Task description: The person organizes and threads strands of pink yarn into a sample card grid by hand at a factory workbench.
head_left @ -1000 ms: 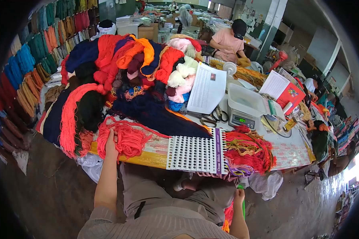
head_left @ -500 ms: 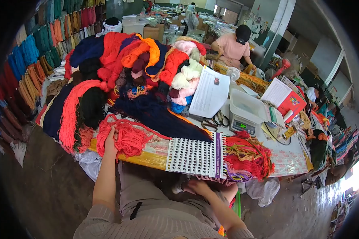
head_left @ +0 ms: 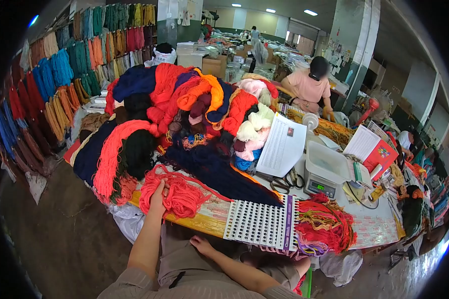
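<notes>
My left hand [head_left: 158,192] is closed on a loose heap of coral yarn [head_left: 180,198] at the near left edge of the table, some fingers hidden in the strands. Over my lap, below the table edge, my right hand [head_left: 202,245] holds nothing, its fingers loosely extended. Beside the coral yarn lies a white card with rows of holes [head_left: 257,222] and a purple strip. Mixed red, orange and purple threads [head_left: 327,224] hang at that card's right side. Behind the coral heap stretches a dark navy skein [head_left: 219,164].
A big pile of skeins [head_left: 184,99] covers the table's left and back. Scissors [head_left: 288,182], a printed sheet [head_left: 283,144] and a scale [head_left: 320,187] bearing a plastic tub [head_left: 327,162] are at centre right. A person [head_left: 309,89] sits across the table. Hanging yarn [head_left: 60,70] lines the left.
My right hand has moved left across my lap, away from under the punched card. My left hand stays on the coral yarn. The camera view has tilted up and turned left.
</notes>
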Demonstrator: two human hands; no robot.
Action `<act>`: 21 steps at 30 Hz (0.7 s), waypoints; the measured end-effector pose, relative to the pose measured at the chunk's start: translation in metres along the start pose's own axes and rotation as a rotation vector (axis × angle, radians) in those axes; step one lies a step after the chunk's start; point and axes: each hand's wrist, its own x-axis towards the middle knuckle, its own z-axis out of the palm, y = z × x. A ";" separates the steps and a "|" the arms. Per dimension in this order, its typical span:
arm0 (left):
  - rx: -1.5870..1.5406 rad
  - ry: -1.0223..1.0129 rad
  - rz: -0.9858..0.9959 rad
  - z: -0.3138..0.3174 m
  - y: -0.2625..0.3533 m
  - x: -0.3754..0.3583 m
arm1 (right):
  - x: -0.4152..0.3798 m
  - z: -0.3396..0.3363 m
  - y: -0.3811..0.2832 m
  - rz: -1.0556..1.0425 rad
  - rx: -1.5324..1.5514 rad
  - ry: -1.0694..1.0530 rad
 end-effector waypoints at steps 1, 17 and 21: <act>0.003 0.003 -0.003 0.001 0.000 0.001 | -0.005 -0.005 -0.007 0.021 0.409 -0.140; -0.033 -0.045 -0.003 0.001 0.001 0.004 | -0.053 -0.026 -0.133 -0.517 0.109 -0.867; -0.101 0.125 -0.076 0.027 0.016 -0.012 | -0.084 -0.054 -0.126 -0.478 -0.328 -0.745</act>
